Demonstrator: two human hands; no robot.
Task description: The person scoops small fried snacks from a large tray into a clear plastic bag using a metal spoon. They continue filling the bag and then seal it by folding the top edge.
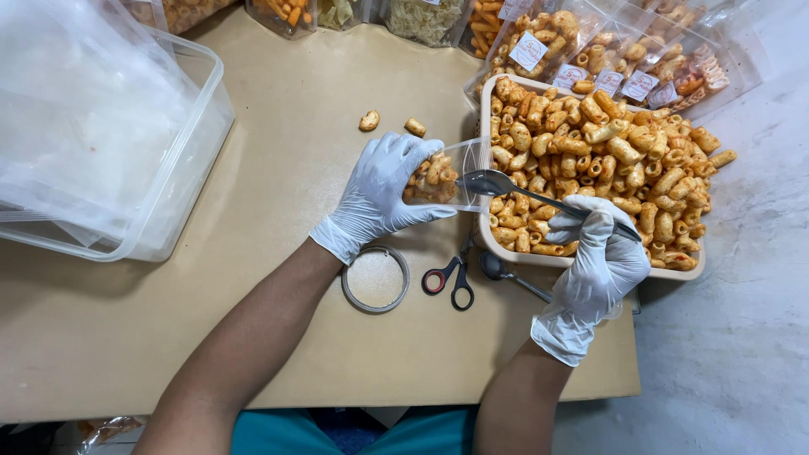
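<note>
My left hand [383, 192] grips one clear pouch [447, 175]; my right hand [597, 253] clamps one spoon [497, 183], two loose snacks [369, 120] beyond.

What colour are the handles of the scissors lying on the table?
One handle loop of the scissors is red and the other black, seen in the head view, between the two gloved hands.

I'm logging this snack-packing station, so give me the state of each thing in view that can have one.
small clear bag: open, partly filled, held by left hand
metal spoon: empty, at the bag's mouth, held by right hand
tray of snacks: heaped full
scissors: closed, lying flat
second spoon: lying unused
large clear tub: lidless, holding plastic bags
sealed snack packs: filled, labelled
</note>
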